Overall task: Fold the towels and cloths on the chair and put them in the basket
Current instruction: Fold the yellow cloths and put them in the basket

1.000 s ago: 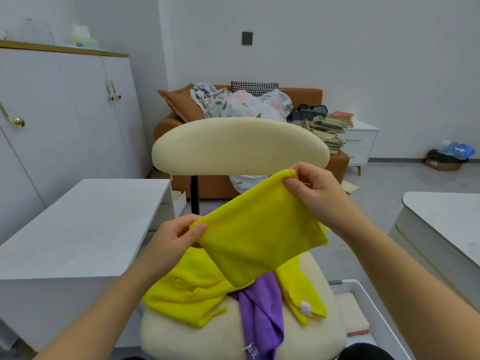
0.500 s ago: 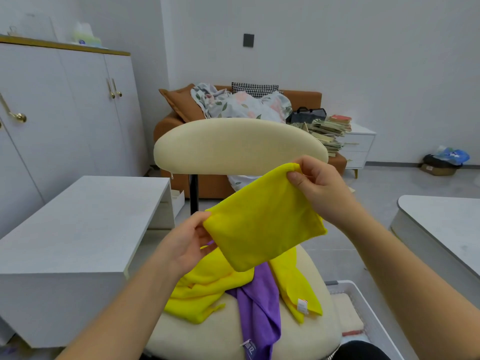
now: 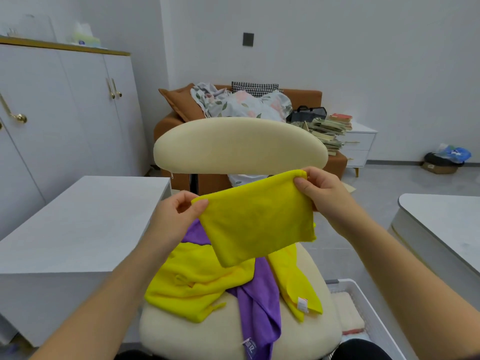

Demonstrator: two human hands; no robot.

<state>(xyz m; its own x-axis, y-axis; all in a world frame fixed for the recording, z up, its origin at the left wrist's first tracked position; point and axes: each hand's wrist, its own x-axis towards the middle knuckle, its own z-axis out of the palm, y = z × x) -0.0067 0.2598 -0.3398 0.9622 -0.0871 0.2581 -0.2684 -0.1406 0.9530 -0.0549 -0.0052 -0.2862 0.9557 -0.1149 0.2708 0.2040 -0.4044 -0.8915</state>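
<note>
A folded yellow cloth (image 3: 255, 219) hangs in the air above the cream chair (image 3: 239, 145). My left hand (image 3: 179, 216) pinches its left top corner, and my right hand (image 3: 320, 193) pinches its right top corner. On the chair seat lie two more yellow cloths (image 3: 197, 276) (image 3: 296, 281) and a purple cloth (image 3: 257, 307), all unfolded and overlapping. The white basket (image 3: 363, 294) stands on the floor to the right of the seat, with a folded pale towel (image 3: 348, 315) in it.
A white low cabinet (image 3: 78, 222) stands close on the left, a white rounded table (image 3: 441, 224) on the right. Behind the chair is a brown sofa (image 3: 311, 97) with bedding and a stack of books (image 3: 327, 131). Tall white cupboards (image 3: 65, 113) line the left wall.
My hands have levelled the folded yellow cloth: the left hand rose and the right hand dropped a little, so its top edge is less tilted.
</note>
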